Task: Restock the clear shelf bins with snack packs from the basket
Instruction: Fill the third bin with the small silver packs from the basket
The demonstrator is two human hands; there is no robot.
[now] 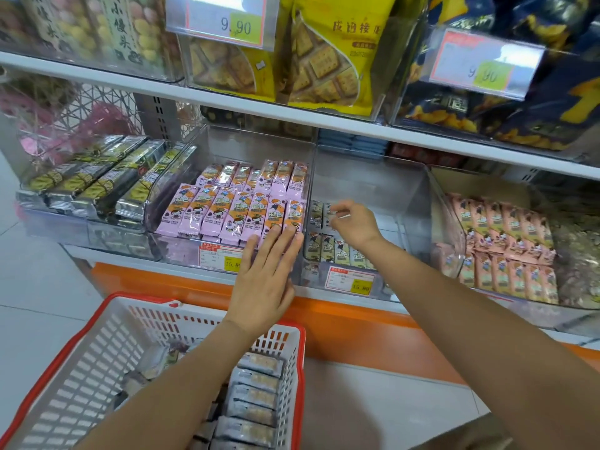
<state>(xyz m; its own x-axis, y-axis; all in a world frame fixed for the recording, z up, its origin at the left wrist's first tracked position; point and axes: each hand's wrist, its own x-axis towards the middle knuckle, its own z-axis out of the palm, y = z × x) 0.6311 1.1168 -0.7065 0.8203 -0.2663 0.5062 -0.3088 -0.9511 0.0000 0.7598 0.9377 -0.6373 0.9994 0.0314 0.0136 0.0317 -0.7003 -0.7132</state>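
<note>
A red-rimmed white basket (pixel 146 298) is seen nearest, set on pale floor tiles (pixel 42 287). Grey snack packs (pixel 256 397) are stacked inside the basket along its right wall.

Just beyond the basket, an orange base strip (pixel 357 326) is run along the foot of the shelving. Directly above the basket's far rim, the left hand (pixel 269 280) is laid flat, its fingers straight and held together, with the fingertips pressed on the front row of pink packs (pixel 233 209). These pink packs are lined up in two rows in a clear bin (pixel 181 251).

Beyond and to the right of the basket, a second clear bin (pixel 373 183) is only partly filled with beige packs (pixel 337 251). The right hand (pixel 352 222) is held inside it, fingers curled, with thumb and forefinger closed on the upper edge of one beige pack at the back. A red and yellow price label (pixel 352 282) is fixed to this bin's front.

Farther right of the basket, peach packs (pixel 506 241) are stood in another bin; beyond the basket to the left, dark packs (pixel 94 183) are laid lengthwise.

Farthest above the basket, a white shelf board (pixel 227 99) is loaded with yellow biscuit bags (pixel 328 60) and dark blue bags (pixel 535 102).
</note>
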